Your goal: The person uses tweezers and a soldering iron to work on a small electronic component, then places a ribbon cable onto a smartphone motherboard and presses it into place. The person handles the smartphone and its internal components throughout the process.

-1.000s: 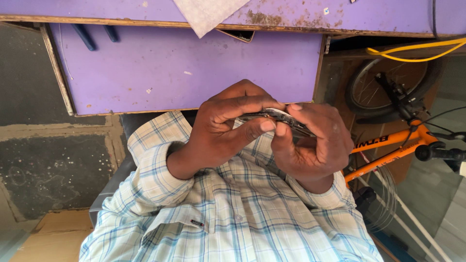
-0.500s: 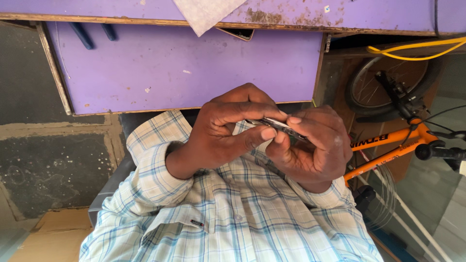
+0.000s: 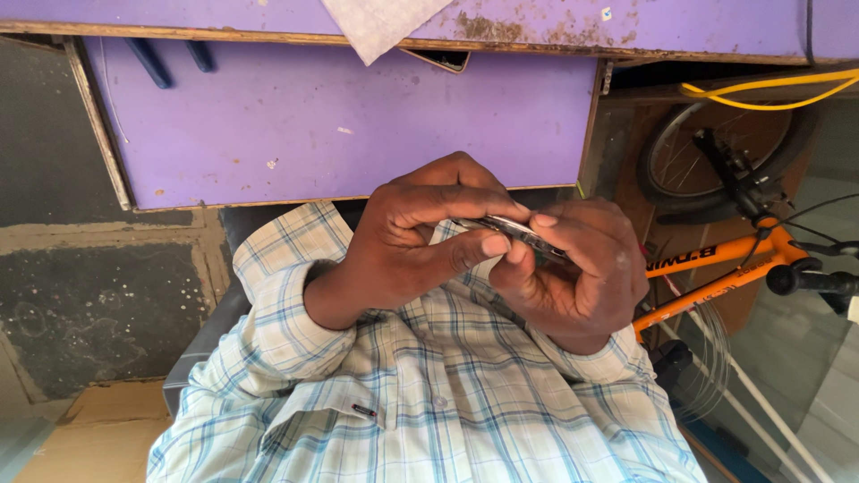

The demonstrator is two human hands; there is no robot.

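One thin, flat dark object (image 3: 514,234) is held between two hands above the checked shirt (image 3: 429,394). The left hand (image 3: 420,237) closes on it with thumb and fingers, and the right hand (image 3: 573,268) also grips it, fingers curled. One orange bicycle (image 3: 725,259) stands beside the purple board (image 3: 340,116), one white paper (image 3: 380,25) on the top edge

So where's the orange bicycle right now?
In the head view the orange bicycle stands at the right edge, just right of the right hand, beside the purple table.
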